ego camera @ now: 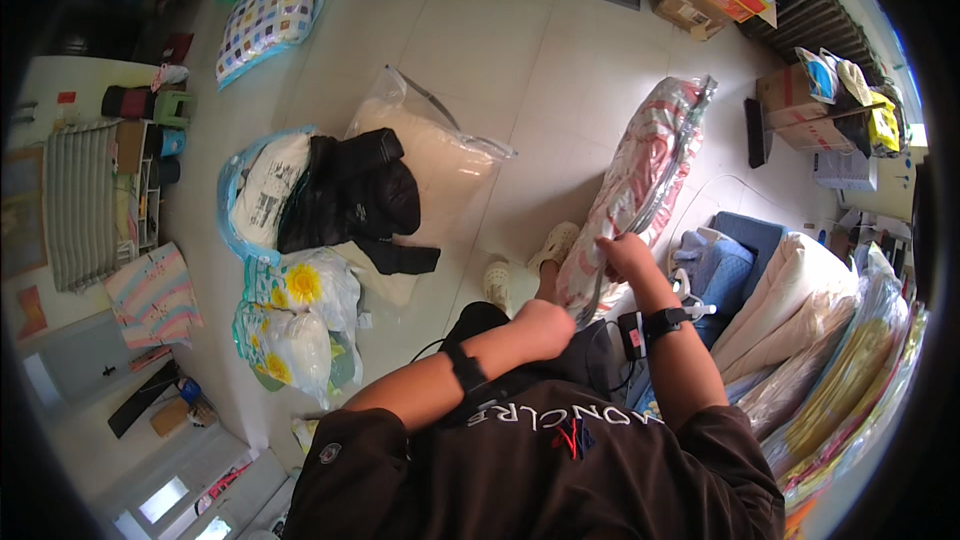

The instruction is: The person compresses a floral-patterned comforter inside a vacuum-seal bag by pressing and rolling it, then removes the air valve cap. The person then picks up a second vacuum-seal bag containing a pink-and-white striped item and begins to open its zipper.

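A long clear plastic storage bag (646, 157) with red-and-white bedding inside slants up and right from my lap. A grey zip strip (660, 202) runs along its right side. My right hand (628, 256) pinches that strip partway down, with the thumb pointing left. My left hand (553, 326) is closed in a fist at the bag's lower end, where the strip comes down; its fingertips are hidden. A black strap circles each forearm, and a small black device (632, 335) sits by the right wrist. The bag leans close to my feet in pale clogs (559, 244).
Left of my feet lie a clear bag with cream bedding (427, 135), a black jacket (360, 187) and sunflower-print bags (292, 315). A checked bag (270, 15) lies farther off. At right are a blue cushion (724, 262), folded cream bedding (787, 292) and cardboard boxes (795, 97).
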`<state>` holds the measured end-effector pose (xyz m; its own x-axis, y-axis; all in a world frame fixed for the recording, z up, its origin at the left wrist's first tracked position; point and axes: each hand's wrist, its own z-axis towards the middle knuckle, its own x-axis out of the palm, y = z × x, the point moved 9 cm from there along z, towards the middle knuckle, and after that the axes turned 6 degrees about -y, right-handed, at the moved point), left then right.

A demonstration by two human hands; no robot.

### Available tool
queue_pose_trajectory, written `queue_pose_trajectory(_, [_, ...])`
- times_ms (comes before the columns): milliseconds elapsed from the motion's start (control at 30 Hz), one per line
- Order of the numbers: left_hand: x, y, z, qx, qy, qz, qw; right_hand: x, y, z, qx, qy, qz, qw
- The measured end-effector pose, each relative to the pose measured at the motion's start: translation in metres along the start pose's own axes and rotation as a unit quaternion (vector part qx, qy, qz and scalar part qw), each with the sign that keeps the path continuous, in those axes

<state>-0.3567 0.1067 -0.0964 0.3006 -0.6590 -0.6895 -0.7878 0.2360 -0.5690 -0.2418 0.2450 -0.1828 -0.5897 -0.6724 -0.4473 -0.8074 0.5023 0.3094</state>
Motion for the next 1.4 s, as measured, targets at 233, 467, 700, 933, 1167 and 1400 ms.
queue_pose_trajectory(233, [0.019, 0.017, -0.034, -0.001, -0.069, 0.028, 0.997, 0.007, -0.053, -0.006, -0.134, -0.217, -0.032, 0.967])
queue_pose_trajectory(467, [0.037, 0.024, -0.082, -0.007, -0.116, 0.074, 0.990, 0.034, -0.069, -0.053, -0.078, -0.205, 0.049, 0.974])
queue_pose_trajectory(700, [0.054, -0.021, -0.153, -0.020, -0.096, 0.102, 0.990, 0.083, -0.127, -0.135, -0.106, -0.153, 0.169, 0.968])
queue_pose_trajectory(933, [0.080, -0.048, -0.195, -0.101, -0.096, 0.158, 0.978, 0.122, -0.189, -0.175, -0.241, -0.009, 0.167, 0.956])
queue_pose_trajectory(1167, [0.114, -0.026, -0.188, -0.153, -0.082, 0.216, 0.961, 0.175, -0.522, -0.099, 0.109, -0.149, 0.395, 0.900])
queue_pose_trajectory(1400, [0.174, -0.028, -0.180, -0.350, 0.088, 0.002, 0.933, 0.266, -0.813, -0.142, 0.357, -0.214, 0.486, 0.768])
